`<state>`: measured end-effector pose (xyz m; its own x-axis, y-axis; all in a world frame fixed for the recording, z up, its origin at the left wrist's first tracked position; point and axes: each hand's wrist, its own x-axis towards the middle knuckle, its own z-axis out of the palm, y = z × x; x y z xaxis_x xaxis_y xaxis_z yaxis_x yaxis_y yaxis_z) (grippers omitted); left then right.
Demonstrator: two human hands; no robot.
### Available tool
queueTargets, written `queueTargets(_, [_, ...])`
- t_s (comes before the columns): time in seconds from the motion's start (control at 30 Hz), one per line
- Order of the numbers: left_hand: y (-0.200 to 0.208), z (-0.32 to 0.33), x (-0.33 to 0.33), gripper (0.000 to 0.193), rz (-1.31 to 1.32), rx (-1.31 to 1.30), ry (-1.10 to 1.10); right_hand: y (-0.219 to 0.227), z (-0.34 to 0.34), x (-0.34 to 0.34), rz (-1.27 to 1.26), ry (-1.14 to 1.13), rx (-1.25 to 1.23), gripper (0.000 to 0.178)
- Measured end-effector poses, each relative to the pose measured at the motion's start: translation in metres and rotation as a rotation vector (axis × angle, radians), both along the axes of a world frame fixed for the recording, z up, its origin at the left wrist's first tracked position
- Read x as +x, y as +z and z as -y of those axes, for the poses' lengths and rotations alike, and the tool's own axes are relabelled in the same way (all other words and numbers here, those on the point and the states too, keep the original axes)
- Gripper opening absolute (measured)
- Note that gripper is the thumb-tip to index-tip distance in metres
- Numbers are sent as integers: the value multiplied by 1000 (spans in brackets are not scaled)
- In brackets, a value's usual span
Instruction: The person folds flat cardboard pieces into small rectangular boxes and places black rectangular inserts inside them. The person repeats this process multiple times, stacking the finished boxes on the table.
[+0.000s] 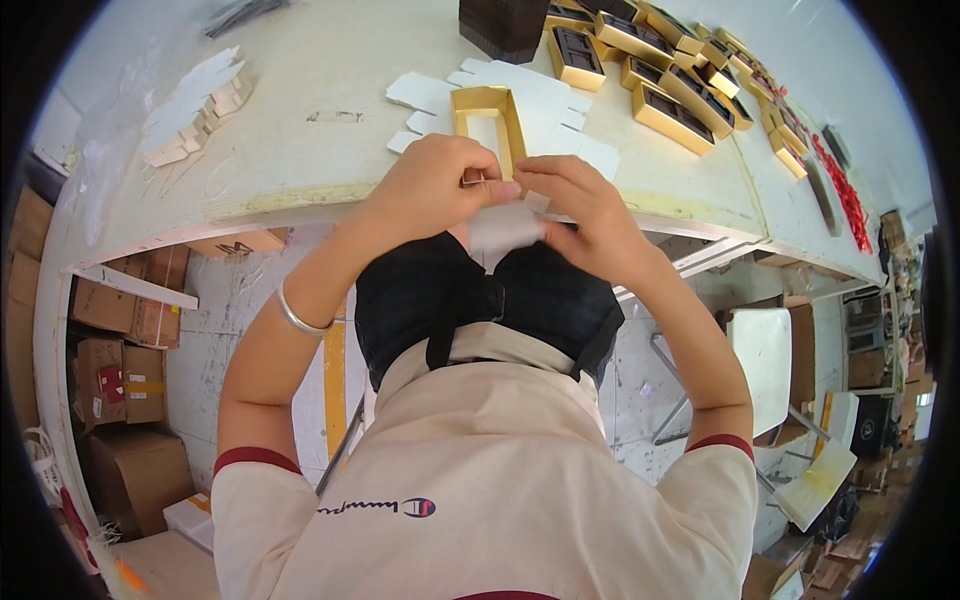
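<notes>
A gold cardboard box [516,135], with raised walls and a pale bottom, lies at the table's near edge. My left hand [432,178] pinches its near left end between thumb and fingers. My right hand [590,212] has its fingertips on the near right corner, with the thumb lower down beside a white flap [505,228]. That flap hangs over the table edge and is smeared by motion. Under and around the box lie flat white cardboard blanks [543,82] with notched edges. My fingers hide the near end wall of the box.
Gold boxes with dark inserts [672,115] are heaped at the far right, near red ribbon-like material [842,190]. A stack of dark trays [503,28] stands at the back. More white blanks [195,110] lie at left. Cartons [125,375] fill the space below; a white stool [760,365] stands right.
</notes>
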<state>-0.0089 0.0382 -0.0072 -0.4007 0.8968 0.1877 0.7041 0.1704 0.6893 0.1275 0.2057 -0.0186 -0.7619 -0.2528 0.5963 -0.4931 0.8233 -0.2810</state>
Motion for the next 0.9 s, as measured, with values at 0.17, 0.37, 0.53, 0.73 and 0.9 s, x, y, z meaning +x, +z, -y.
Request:
queueTargets(0.17, [2,6,-14,38,432,74,-29,-12,0,-33,154,-24,-604,9])
queueTargets(0.37, [-18,1,1,32,260,406,37,-4,10,-28,177,-46,-633,8])
queueTargets(0.53, [-24,6,13,21,-168,413,142,-4,15,-18,-93,-173,57,15])
queueTargets(0.73, [-30,6,17,16,-348,314,110,5,8,-27,206,-87,63,15])
queueTargets(0.9, [-5,7,5,17,-273,75,24,24,-1,-38,538,3,-62,20])
